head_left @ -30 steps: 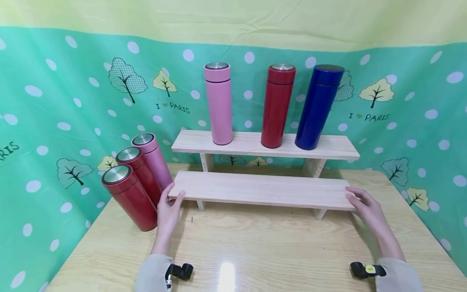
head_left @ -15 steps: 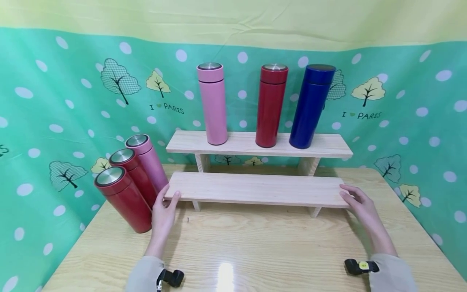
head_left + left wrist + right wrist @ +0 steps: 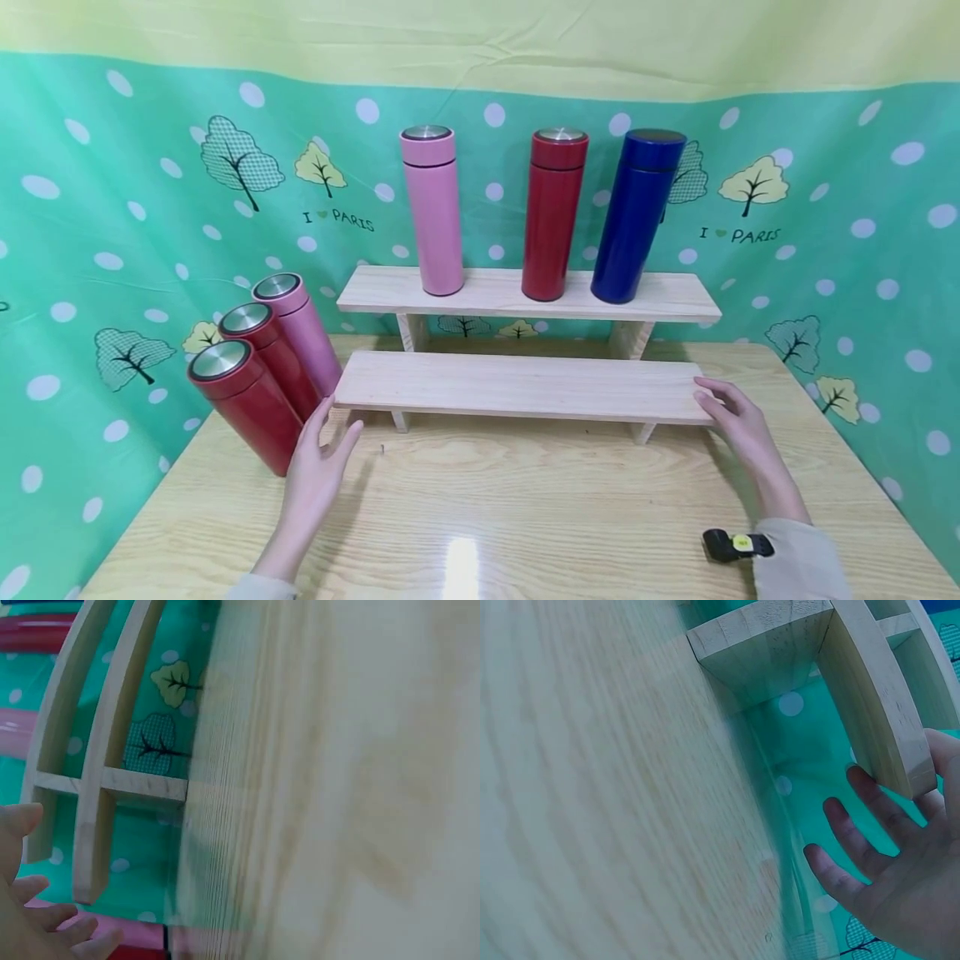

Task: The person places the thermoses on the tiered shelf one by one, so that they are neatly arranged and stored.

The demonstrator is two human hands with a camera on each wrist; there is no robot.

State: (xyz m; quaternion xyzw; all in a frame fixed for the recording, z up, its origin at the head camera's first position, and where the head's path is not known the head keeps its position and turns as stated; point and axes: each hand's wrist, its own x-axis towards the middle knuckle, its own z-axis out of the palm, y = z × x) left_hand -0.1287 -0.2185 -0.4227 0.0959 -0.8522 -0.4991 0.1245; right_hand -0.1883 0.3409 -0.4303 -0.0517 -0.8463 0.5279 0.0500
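Note:
A two-tier wooden shelf stands on the table, with a lower board [image 3: 517,387] in front and an upper board [image 3: 495,285] behind. My right hand [image 3: 750,442] pinches the lower board's right end; in the right wrist view its other fingers [image 3: 840,870] spread below the wood. Off the left end, my left hand [image 3: 311,475] is spread with nothing in it, beside a front red thermos [image 3: 258,408]. Behind that thermos stand another red thermos [image 3: 283,360] and a pink thermos [image 3: 311,337].
On the upper board stand a pink thermos [image 3: 435,221], a red thermos [image 3: 553,225] and a blue thermos [image 3: 636,225]. A green dotted curtain [image 3: 525,192] hangs right behind. The wooden table [image 3: 540,508] reaches toward me in front of the shelf.
My left hand has let go of the lower board's left end and drawn back toward me, spreading its fingers. The right hand stays at its end. The head view has shifted slightly.

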